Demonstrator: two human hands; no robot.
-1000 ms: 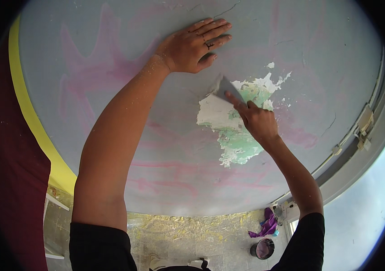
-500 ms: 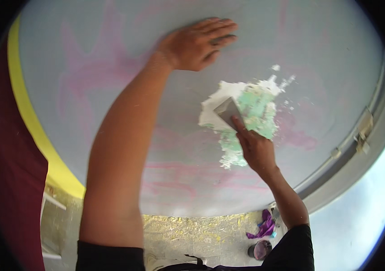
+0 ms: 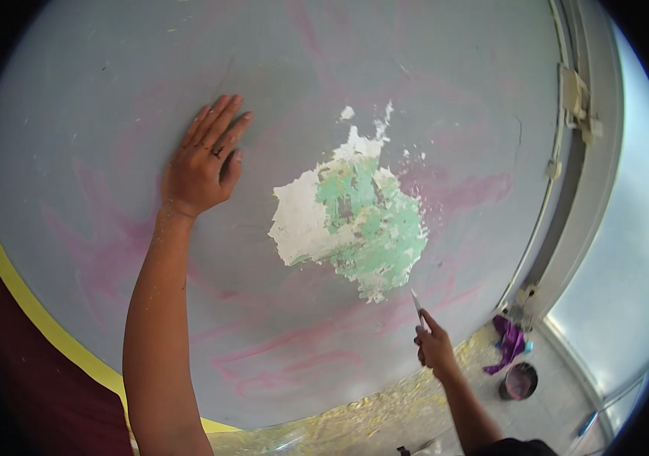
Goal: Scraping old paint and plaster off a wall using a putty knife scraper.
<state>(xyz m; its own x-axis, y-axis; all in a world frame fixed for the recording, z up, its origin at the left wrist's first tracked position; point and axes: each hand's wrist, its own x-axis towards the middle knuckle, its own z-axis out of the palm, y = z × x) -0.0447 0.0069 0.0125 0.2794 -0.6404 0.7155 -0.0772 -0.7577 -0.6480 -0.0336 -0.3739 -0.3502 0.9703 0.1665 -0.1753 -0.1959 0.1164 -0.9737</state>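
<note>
My left hand lies flat against the grey wall, fingers stretched out, left of a peeled patch. White and pale green layers show in the patch, with ragged edges and small white flecks around its upper right. Below and to the right of it, my right hand grips a putty knife. Its blade is seen nearly edge-on and points up toward the patch's lower edge, apart from it. The handle is mostly hidden in my fingers. Faded pink marks streak the wall.
On the floor at lower right stand a dark bucket and a purple cloth. Yellowish flakes litter the floor along the wall. Pipes run up the right side, beside a bright pane. A yellow band borders the left.
My right hand has drawn the putty knife off the patch, down and to the right. My left hand has shifted left and down along the wall. The view has turned toward the right.
</note>
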